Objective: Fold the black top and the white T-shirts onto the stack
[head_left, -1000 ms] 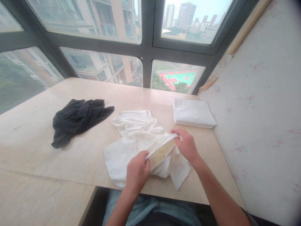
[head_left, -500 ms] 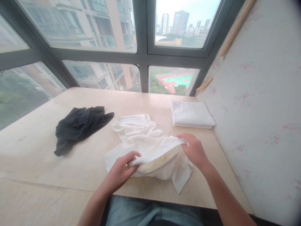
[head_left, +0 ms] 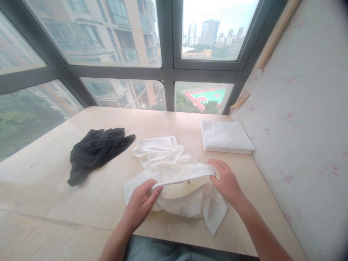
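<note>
A crumpled white shirt lies on the pale wooden surface in front of me. My left hand pinches one end of its open hem, thumb on top. At the other end of that hem, my right hand grips the cloth between thumb and fingers. Between the two hands the edge is stretched and lifted, so the yellowish inside of the shirt shows. One white flap, probably a sleeve, hangs toward me below my right hand. The fingertips inside the cloth are partly hidden.
A crumpled black garment lies to the left. At the back right, a folded white cloth rests near the flowered wall. Grey-framed windows border the far edge. The surface's front edge runs just before my legs.
The upper hem has been raised, and the opening between the hands is wider. My left thumb now lies over the edge. The whole view has shifted slightly.
</note>
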Action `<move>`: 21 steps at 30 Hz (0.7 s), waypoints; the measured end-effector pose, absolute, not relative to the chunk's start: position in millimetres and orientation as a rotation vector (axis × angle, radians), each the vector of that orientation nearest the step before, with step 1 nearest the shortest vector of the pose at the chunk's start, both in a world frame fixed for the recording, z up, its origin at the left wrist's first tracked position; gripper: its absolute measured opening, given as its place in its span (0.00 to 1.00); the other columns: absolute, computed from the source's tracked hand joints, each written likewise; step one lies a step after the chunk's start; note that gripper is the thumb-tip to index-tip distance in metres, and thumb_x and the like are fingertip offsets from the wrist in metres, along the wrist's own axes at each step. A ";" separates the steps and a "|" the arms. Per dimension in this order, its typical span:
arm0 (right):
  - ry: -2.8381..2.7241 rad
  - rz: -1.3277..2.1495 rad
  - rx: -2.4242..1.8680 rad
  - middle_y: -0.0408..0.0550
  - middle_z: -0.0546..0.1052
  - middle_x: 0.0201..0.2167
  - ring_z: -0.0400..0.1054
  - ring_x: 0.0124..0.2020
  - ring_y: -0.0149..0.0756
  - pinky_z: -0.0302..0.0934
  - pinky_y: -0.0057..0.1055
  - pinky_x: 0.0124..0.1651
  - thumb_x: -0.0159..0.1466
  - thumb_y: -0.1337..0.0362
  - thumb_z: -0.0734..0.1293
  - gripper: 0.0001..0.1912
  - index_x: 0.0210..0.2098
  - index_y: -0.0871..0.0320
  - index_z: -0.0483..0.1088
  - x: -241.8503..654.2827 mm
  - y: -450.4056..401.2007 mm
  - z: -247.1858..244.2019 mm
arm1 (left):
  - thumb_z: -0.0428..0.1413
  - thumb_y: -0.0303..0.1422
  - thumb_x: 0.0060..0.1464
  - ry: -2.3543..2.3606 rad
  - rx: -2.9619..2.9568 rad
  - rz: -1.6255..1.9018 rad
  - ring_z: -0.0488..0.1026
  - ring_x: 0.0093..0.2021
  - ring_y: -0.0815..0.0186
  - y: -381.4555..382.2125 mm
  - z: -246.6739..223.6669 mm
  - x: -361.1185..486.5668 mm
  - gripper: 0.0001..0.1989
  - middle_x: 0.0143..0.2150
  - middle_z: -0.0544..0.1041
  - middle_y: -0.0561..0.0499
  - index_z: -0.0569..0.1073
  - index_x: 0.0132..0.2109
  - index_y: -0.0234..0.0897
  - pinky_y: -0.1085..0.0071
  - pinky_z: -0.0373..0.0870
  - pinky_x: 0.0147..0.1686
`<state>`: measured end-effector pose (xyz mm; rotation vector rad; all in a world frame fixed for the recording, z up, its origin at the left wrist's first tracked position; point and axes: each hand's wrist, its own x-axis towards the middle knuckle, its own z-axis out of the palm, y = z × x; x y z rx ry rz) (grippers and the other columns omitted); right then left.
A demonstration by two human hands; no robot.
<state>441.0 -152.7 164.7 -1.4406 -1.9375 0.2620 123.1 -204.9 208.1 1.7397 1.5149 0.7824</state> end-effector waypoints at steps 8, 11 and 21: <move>-1.852 0.362 -1.467 0.53 0.75 0.45 0.69 0.49 0.44 0.64 0.41 0.54 0.60 0.68 0.61 0.15 0.45 0.58 0.70 435.6 -158.2 171.1 | 0.49 0.46 0.63 1.669 1.673 0.856 0.66 0.29 0.67 -205.5 203.6 116.6 0.16 0.28 0.71 0.55 0.73 0.40 0.39 0.74 0.62 0.31; -1.874 0.645 -1.563 0.49 0.77 0.39 0.71 0.43 0.42 0.64 0.38 0.47 0.63 0.64 0.59 0.12 0.43 0.56 0.70 436.9 -162.2 183.0 | 0.49 0.46 0.64 1.689 1.668 0.848 0.67 0.29 0.68 -205.1 204.8 114.0 0.16 0.28 0.72 0.56 0.73 0.42 0.39 0.75 0.62 0.32; -1.915 1.584 -1.264 0.41 0.67 0.26 0.62 0.28 0.30 0.56 0.25 0.31 0.60 0.49 0.71 0.20 0.28 0.58 0.65 469.1 -163.4 236.4 | 0.50 0.52 0.59 1.622 1.631 0.708 0.61 0.26 0.70 -194.2 237.1 86.9 0.24 0.23 0.64 0.55 0.65 0.25 0.37 0.75 0.57 0.26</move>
